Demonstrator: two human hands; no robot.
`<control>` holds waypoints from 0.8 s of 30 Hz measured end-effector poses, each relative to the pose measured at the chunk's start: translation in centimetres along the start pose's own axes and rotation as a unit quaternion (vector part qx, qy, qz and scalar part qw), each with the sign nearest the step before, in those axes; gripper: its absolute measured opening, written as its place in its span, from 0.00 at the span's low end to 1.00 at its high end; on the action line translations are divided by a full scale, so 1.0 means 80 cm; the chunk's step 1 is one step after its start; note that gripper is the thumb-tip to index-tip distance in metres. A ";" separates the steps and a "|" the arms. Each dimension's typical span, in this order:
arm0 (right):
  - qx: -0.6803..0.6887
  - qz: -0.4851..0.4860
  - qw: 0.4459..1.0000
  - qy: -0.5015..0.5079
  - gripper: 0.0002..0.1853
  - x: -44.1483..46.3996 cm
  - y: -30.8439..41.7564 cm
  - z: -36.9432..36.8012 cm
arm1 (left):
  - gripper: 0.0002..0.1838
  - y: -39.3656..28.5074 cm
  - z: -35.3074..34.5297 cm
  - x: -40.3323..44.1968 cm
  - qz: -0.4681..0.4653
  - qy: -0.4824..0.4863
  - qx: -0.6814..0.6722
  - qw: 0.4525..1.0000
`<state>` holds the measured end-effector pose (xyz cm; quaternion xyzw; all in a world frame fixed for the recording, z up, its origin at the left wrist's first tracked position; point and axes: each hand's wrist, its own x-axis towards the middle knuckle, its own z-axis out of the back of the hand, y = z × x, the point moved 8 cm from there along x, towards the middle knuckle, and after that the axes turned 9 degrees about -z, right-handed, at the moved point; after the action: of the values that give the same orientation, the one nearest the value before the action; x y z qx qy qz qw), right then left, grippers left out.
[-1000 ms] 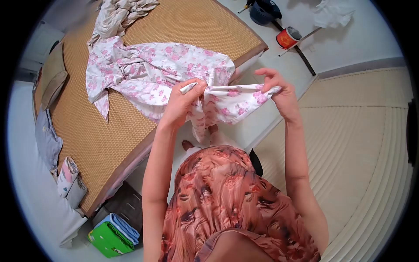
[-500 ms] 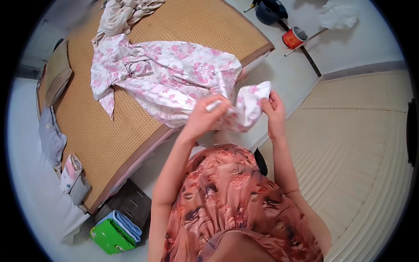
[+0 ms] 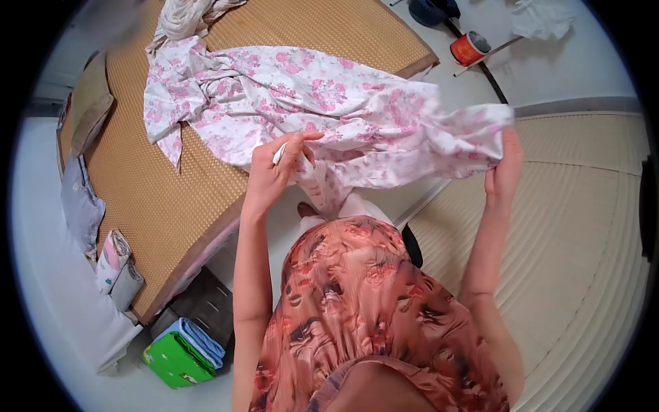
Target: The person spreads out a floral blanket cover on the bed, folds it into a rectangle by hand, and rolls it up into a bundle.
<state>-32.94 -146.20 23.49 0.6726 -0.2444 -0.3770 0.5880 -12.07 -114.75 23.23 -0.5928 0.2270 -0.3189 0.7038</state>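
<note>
A white cloth with pink flowers (image 3: 329, 96) lies crumpled over the woven mat of the bed, and its right part is lifted off the bed's edge. My right hand (image 3: 505, 165) grips its far right end, pulled out to the side. Near the bed's corner my left hand (image 3: 278, 165) is closed on another part of the cloth, with a small white object (image 3: 279, 154) between its fingers. Between the two hands the fabric hangs in loose folds.
The bed mat (image 3: 185, 196) has a beige bundle (image 3: 184, 19) at its far end and pillows (image 3: 93, 106) on the left. Folded green and blue textiles (image 3: 180, 360) are at the lower left. A red container (image 3: 469, 49) and a dark basin (image 3: 432, 10) stand at the upper right.
My right hand has moved out to the right, stretching the cloth with it. My left hand shifted right, then back left. More of the cloth is now spread between my hands.
</note>
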 end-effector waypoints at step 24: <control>0.054 -0.030 0.979 0.194 0.09 -0.029 -0.068 -0.153 | 0.30 -0.046 -0.178 0.078 -0.039 0.137 -0.173 0.975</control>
<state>-25.24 -136.00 19.00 0.7709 -0.1252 -0.2432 0.5752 -18.33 -129.42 24.42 -0.6645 0.3493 -0.3805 0.5401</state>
